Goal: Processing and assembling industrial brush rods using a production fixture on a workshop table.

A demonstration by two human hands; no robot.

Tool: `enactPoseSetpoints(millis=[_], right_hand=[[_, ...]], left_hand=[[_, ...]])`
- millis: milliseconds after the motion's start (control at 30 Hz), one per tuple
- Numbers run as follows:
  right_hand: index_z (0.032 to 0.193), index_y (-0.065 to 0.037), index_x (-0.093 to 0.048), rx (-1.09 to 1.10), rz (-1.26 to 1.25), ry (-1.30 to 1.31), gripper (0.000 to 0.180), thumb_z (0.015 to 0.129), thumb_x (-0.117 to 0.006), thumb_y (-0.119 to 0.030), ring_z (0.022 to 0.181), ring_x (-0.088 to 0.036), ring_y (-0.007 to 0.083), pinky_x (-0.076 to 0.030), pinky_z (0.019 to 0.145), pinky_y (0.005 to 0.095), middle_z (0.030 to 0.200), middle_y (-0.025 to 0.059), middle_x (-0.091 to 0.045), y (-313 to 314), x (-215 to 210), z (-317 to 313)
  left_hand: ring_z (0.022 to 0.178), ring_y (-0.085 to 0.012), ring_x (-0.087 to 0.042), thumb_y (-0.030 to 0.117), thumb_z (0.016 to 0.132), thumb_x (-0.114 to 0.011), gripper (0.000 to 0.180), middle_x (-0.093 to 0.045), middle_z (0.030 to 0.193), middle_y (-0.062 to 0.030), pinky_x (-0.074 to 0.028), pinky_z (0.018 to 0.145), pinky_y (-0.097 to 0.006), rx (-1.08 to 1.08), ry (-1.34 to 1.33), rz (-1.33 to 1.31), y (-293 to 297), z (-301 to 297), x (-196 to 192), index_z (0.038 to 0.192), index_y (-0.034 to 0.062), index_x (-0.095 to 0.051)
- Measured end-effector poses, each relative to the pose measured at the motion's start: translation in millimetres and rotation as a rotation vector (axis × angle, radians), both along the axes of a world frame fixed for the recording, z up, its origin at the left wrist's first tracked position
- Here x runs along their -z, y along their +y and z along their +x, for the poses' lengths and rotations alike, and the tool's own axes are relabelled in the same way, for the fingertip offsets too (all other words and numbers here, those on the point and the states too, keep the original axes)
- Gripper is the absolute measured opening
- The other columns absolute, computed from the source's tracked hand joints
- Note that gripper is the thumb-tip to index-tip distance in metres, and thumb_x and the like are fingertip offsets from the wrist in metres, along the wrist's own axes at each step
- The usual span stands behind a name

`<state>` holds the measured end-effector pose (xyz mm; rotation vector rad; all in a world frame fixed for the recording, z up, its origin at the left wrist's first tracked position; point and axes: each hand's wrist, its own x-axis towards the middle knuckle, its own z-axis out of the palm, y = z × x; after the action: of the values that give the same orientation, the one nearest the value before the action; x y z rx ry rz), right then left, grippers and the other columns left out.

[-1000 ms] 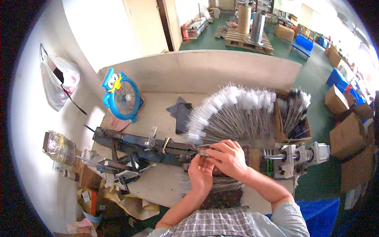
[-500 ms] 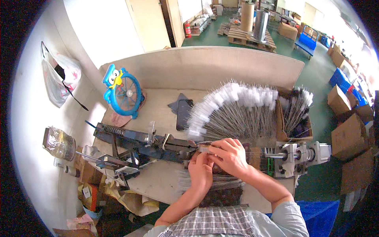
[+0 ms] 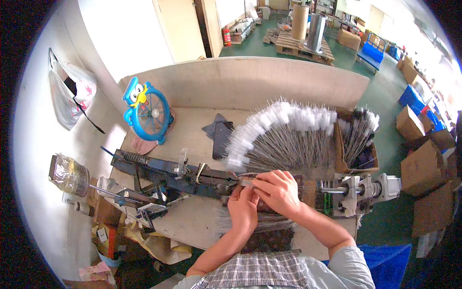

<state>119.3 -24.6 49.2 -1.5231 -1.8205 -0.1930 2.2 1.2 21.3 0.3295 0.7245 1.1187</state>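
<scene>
Now both hands (image 3: 262,197) pinch thin rod (image 3: 248,182) lying left-right on fixture (image 3: 168,171).

Grey short sleeves, checked apron front
</scene>
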Motion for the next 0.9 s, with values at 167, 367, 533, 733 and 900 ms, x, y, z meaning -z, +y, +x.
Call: enactPoseSetpoints(millis=[167,367,533,733,900], right_hand=[[0.087,-0.014,-0.067,-0.02,0.002,0.007,0.021,0.067,-0.069,-0.02,0.079,-0.057,0.0164,-0.043,0.069,0.0314,0.09,-0.0014,-0.062,1,-4,3],[0.087,-0.013,-0.066,0.02,-0.072,0.008,0.022,0.068,-0.068,-0.024,0.083,-0.057,0.0181,-0.042,0.071,0.0322,0.089,-0.0004,-0.062,-8,-24,6],[0.083,-0.01,-0.066,0.013,-0.229,-0.133,0.015,0.069,-0.065,-0.015,0.082,-0.055,0.0196,-0.042,0.071,0.0335,0.079,0.0006,-0.06,-19,-6,15],[0.083,-0.008,-0.066,0.015,-0.272,0.018,0.014,0.071,-0.064,-0.015,0.081,-0.055,0.022,-0.044,0.071,0.0348,0.077,0.003,-0.06,-29,-11,18],[0.087,-0.009,-0.064,-0.053,-0.077,0.158,0.016,0.074,-0.062,-0.018,0.076,-0.058,0.0234,-0.047,0.066,0.0365,0.079,0.0035,-0.061,-35,-22,31]], left_hand=[[0.09,-0.017,-0.057,0.001,0.085,-0.051,0.017,-0.057,0.101,-0.0104,-0.048,0.081,-0.028,0.007,-0.003,0.02,2,2,7,0.102,-0.0016,-0.051],[0.095,-0.0216,-0.055,0.016,0.09,-0.047,0.025,-0.055,0.105,-0.0133,-0.046,0.088,-0.034,0.041,-0.053,0.072,3,-6,5,0.107,-0.0025,-0.048],[0.101,-0.0281,-0.054,0.041,0.094,-0.036,0.047,-0.055,0.106,-0.0153,-0.045,0.09,-0.042,0.023,-0.106,-0.034,3,-11,2,0.107,-0.0018,-0.049],[0.104,-0.03,-0.051,0.052,0.093,-0.032,0.059,-0.052,0.112,-0.0161,-0.04,0.096,-0.044,0.148,-0.11,-0.061,-3,-13,-8,0.112,-0.0026,-0.045],[0.118,-0.0266,-0.042,0.046,0.093,-0.036,0.056,-0.041,0.129,-0.0147,-0.035,0.099,-0.041,0.238,0.107,0.102,-13,-17,4,0.124,0.0002,-0.037]])
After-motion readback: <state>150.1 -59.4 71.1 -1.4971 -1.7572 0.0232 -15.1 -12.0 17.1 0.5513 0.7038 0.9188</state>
